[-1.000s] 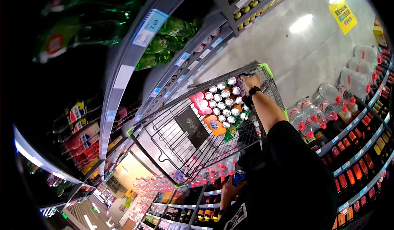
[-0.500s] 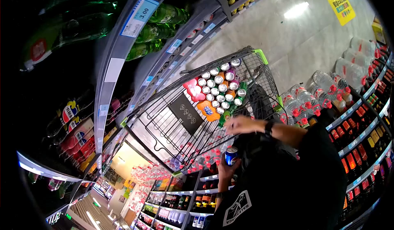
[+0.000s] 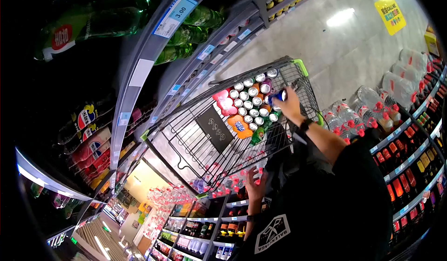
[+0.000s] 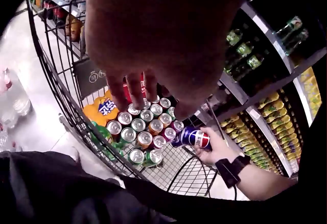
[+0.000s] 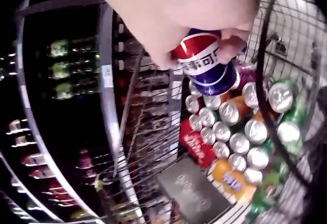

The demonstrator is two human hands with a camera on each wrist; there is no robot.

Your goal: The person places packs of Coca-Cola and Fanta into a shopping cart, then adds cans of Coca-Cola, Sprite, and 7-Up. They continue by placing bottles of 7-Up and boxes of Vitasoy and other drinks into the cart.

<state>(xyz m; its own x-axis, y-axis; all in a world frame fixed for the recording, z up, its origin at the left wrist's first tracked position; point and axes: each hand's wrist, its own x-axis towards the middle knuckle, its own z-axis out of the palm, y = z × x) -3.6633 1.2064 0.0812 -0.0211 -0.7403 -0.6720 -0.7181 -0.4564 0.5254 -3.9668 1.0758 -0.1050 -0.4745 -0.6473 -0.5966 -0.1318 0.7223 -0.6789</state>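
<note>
My right hand (image 3: 289, 106) grips a blue Pepsi can (image 3: 278, 97) inside the shopping cart (image 3: 186, 163), beside the group of upright cans (image 3: 247, 104). The right wrist view shows the can (image 5: 207, 63) tilted between thumb and fingers, over the edge of the group. My left hand (image 3: 255, 186) is empty, its fingers spread and loosely bent, at the cart's near side. An orange pack (image 3: 240, 127), a red pack (image 3: 224, 103) and a green bottle (image 3: 257, 136) lie next to the cans.
Shelves with green bottles (image 3: 179, 35) stand on the left, with a price tag (image 3: 176, 15). Large water bottles (image 3: 402, 84) stand on the floor at the right, by shelves of red-labelled drinks (image 3: 398, 186). A yellow sign (image 3: 390, 15) lies on the floor (image 3: 321, 42).
The blue can has passed from my left hand to my right, which has moved from the cart's near side out over its far part. My left hand has let go.
</note>
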